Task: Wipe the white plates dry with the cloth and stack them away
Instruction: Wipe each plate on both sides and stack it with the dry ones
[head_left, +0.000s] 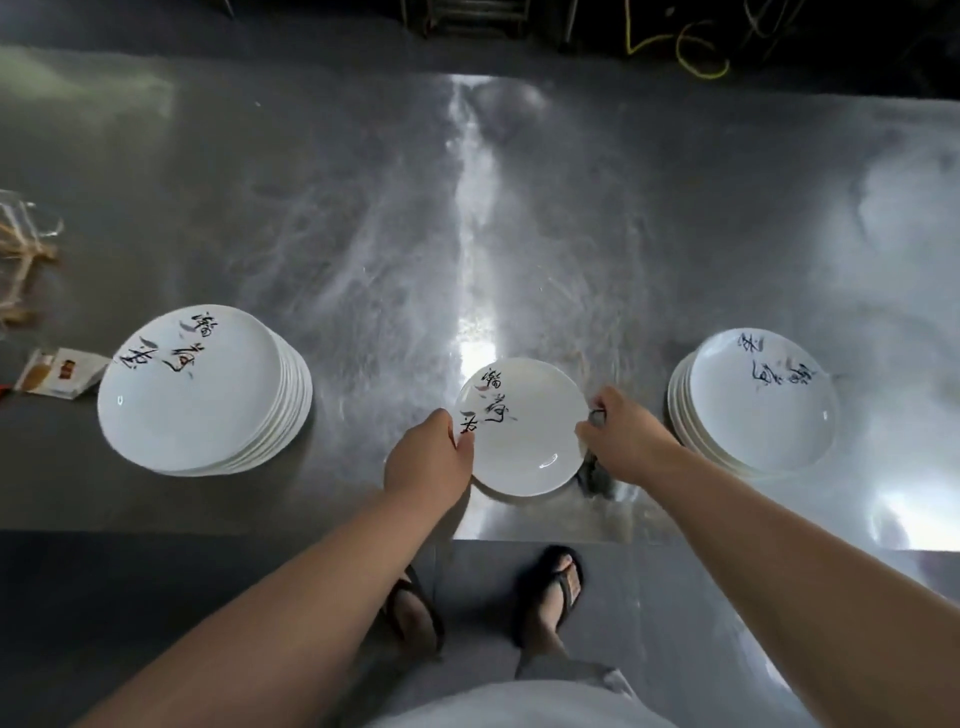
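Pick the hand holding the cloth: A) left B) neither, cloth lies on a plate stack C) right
C: the right hand grips the dark cloth at the right rim of the middle plate, while the left hand holds its left rim.

Commercial kitchen, restaurant or canteen type. Broad brushed stainless steel worktable (337, 218) fills the view, scuffed, glare down its middle. 2 piles of identical white plates, black brush lettering on the top ones: taller pile (192, 395) at 9 o'clock, lower pile (758, 410) at 3 o'clock. Yellow cable (675, 57) in the dark beyond, 1 o'clock.
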